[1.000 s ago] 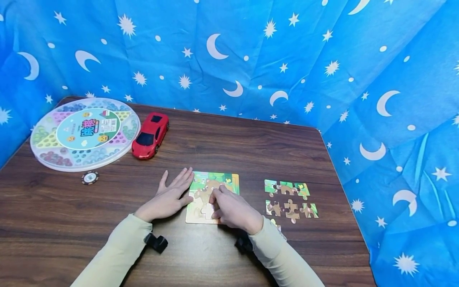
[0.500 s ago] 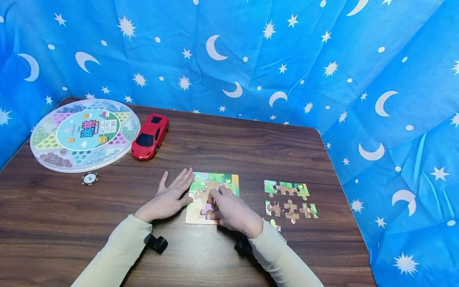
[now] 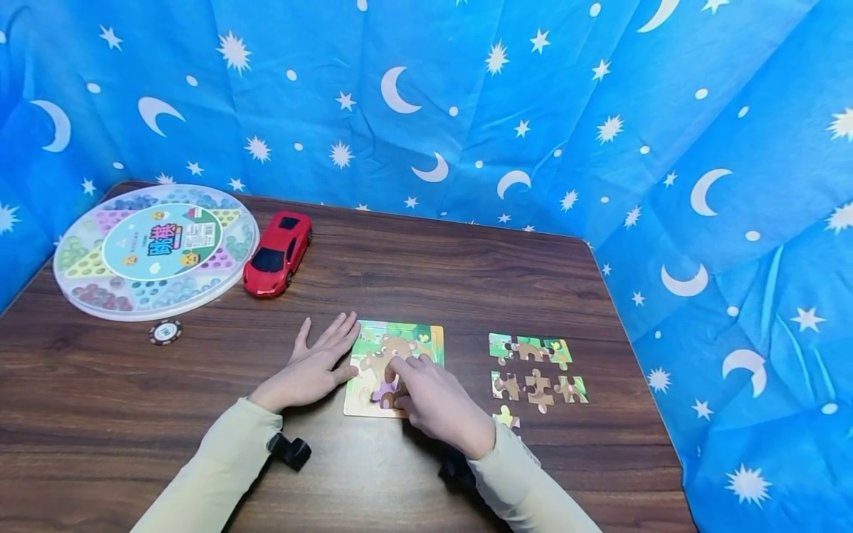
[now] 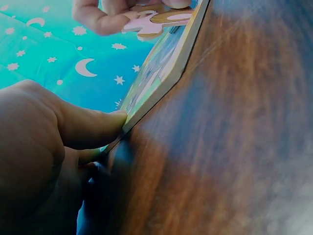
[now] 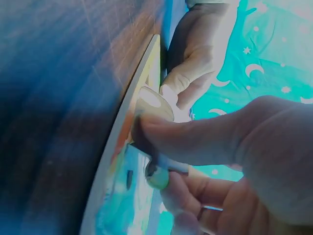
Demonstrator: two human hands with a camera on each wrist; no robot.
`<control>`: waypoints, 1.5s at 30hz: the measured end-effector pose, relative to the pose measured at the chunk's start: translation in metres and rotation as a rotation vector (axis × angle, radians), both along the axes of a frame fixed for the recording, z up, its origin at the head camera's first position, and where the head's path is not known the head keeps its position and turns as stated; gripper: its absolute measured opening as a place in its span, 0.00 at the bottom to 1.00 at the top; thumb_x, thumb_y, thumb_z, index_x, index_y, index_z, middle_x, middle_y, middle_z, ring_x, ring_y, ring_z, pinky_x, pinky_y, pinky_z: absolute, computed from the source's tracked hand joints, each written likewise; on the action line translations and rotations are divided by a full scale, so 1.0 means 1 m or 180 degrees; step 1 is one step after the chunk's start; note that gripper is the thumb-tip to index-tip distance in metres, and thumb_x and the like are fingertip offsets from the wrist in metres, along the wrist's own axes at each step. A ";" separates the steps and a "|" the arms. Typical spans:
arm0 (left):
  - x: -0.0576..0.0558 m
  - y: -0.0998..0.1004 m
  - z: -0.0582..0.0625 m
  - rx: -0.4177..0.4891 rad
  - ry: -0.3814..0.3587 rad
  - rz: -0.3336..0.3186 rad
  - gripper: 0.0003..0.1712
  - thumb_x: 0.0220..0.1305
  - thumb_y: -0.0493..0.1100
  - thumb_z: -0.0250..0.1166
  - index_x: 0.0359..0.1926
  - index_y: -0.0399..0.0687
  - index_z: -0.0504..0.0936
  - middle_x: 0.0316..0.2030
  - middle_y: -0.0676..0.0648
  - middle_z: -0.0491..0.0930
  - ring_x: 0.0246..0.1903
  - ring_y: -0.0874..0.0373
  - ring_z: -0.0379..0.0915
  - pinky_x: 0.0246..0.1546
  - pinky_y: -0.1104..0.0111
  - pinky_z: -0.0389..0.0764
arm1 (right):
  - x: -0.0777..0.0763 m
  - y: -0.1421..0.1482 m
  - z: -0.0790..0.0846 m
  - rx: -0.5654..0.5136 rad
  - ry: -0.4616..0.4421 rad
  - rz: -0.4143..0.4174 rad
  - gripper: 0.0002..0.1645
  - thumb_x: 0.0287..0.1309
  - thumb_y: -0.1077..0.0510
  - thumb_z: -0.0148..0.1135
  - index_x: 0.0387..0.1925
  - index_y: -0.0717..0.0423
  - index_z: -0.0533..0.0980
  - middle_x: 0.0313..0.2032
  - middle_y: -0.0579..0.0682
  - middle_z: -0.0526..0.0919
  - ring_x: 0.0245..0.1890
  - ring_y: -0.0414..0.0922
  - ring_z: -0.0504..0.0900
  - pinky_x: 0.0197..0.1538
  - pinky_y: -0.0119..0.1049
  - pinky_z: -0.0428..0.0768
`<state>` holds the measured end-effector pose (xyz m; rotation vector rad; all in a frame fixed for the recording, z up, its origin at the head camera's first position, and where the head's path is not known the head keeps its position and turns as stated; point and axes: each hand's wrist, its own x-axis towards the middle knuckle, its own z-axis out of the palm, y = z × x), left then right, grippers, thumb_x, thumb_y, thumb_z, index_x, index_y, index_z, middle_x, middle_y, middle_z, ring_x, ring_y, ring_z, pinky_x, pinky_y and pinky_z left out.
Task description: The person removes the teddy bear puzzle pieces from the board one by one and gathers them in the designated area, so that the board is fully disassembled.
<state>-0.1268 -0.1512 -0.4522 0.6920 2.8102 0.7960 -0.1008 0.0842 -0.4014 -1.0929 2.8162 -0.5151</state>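
A square jigsaw puzzle board (image 3: 358,405) with a bear picture lies flat on the table. My left hand (image 3: 316,374) lies spread along its left side, and in the left wrist view the thumb (image 4: 95,128) presses the board's edge. My right hand (image 3: 443,403) is over the lower right of the board, pinching a purple-and-brown puzzle piece (image 3: 384,392) between thumb and fingers. The left wrist view shows this piece (image 4: 156,20) tilted up from the board. In the right wrist view my thumb covers part of it. The board's right lower part is hidden by my right hand.
Several loose puzzle pieces (image 3: 538,385) lie in rows to the right of the board. Farther back at left are a red toy car (image 3: 278,255), a round marble game board (image 3: 160,252) and a poker chip (image 3: 165,332). Blue starry cloth (image 3: 466,104) hangs behind the table.
The puzzle piece has tilted under my right fingers, turning from bright glare to visible purple and brown. My right hand has shifted slightly; the left hand stays in place.
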 end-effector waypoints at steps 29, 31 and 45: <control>0.000 -0.001 -0.002 0.0036 -0.0055 -0.0039 0.43 0.69 0.52 0.58 0.75 0.39 0.50 0.76 0.42 0.43 0.75 0.47 0.34 0.64 0.39 0.21 | 0.054 0.195 0.028 -0.1037 -0.0156 -0.2141 0.08 0.54 0.63 0.70 0.37 0.54 0.81 0.28 0.44 0.81 0.24 0.37 0.73 0.25 0.31 0.72; 0.000 0.000 -0.002 0.0035 -0.0064 -0.0041 0.43 0.70 0.53 0.58 0.75 0.39 0.50 0.76 0.42 0.43 0.75 0.47 0.34 0.64 0.40 0.21 | 0.057 0.204 0.025 -0.0942 -0.0251 -0.2243 0.09 0.55 0.63 0.69 0.39 0.56 0.81 0.29 0.46 0.80 0.25 0.38 0.73 0.26 0.31 0.71; 0.000 0.001 0.001 0.0030 -0.0104 -0.0027 0.43 0.70 0.52 0.58 0.75 0.39 0.50 0.76 0.42 0.42 0.75 0.47 0.33 0.64 0.40 0.21 | 0.047 0.213 -0.002 -0.0599 -0.0786 -0.2468 0.08 0.55 0.67 0.67 0.38 0.60 0.80 0.27 0.47 0.79 0.27 0.41 0.74 0.30 0.32 0.73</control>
